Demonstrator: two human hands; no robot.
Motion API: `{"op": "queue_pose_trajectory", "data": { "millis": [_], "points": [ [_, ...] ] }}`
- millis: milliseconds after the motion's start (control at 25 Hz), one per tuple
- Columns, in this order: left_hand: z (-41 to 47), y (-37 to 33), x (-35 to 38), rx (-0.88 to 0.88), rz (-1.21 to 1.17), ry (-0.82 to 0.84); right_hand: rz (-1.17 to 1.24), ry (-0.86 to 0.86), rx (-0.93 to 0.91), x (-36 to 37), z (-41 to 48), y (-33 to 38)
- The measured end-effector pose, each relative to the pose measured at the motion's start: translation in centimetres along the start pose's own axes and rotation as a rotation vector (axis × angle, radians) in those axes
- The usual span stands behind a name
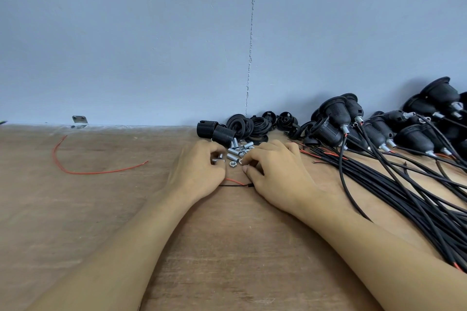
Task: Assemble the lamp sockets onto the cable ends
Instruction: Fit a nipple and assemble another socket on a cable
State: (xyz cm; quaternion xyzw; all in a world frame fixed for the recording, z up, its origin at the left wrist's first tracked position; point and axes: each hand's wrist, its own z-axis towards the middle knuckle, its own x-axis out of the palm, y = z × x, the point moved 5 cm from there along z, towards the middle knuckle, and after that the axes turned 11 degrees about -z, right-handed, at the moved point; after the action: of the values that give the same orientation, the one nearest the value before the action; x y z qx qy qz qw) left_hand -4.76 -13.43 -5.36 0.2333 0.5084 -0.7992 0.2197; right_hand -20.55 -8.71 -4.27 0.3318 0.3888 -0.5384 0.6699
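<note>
The left grip (199, 174) and right grip (275, 177) are bare, with unsleeved forearms (131, 235) behind.

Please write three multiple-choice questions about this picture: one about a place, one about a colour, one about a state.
1. Where on the table do the wired sockets lie? A. far left B. far right C. near edge
2. The long lone wire is: A. red B. blue C. white
3. The left hand: A. lies flat B. pinches a small metal tube C. grips a black socket
Key: B, they crowd the right side; A, it curves red across the table; B, the tube shows in its pinch.
</note>
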Motion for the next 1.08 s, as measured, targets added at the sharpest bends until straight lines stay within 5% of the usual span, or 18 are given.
{"op": "queue_pose_trajectory", "data": {
  "millis": [840,1080],
  "points": [
    [-0.1,1.3,-0.4,-0.097,-0.05,-0.102,-0.043,0.038,0.04,-0.5,-0.1,-0.2],
    [-0.1,-1.0,-0.3,-0.042,-0.269,-0.094,0.386,-0.081,0.218,-1.1,0.2,-1.2]
  ]
}}
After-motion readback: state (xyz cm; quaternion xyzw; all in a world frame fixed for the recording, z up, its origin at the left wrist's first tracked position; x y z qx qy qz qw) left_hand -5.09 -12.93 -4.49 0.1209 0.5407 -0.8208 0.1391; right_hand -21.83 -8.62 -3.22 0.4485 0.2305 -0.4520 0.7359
